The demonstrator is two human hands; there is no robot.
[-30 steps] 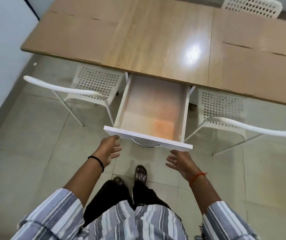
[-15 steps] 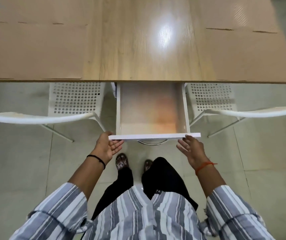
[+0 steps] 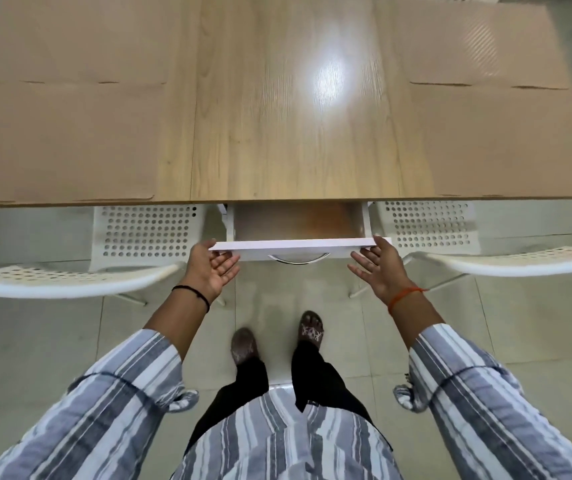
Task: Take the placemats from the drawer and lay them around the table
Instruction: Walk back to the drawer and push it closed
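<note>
Brown placemats lie on the wooden table [image 3: 295, 133]: one at the near left [image 3: 59, 140], one at the far left [image 3: 69, 36], one at the near right [image 3: 506, 140], one at the far right [image 3: 468, 39]. Under the table's near edge a white drawer [image 3: 298, 244] sticks out a little, and the strip of its inside that shows is bare. My left hand [image 3: 213, 268] presses the drawer front's left end with straight fingers. My right hand [image 3: 379, 265] presses the right end the same way.
A white perforated chair [image 3: 132, 247] stands left of the drawer and another [image 3: 450, 244] to its right, both tucked partly under the table. A metal handle [image 3: 298, 259] hangs below the drawer front. My feet stand on the tiled floor [image 3: 35, 341] just behind the drawer.
The drawer has slid most of the way in under the table, pushed by both hands. I have stepped square to the table's near edge.
</note>
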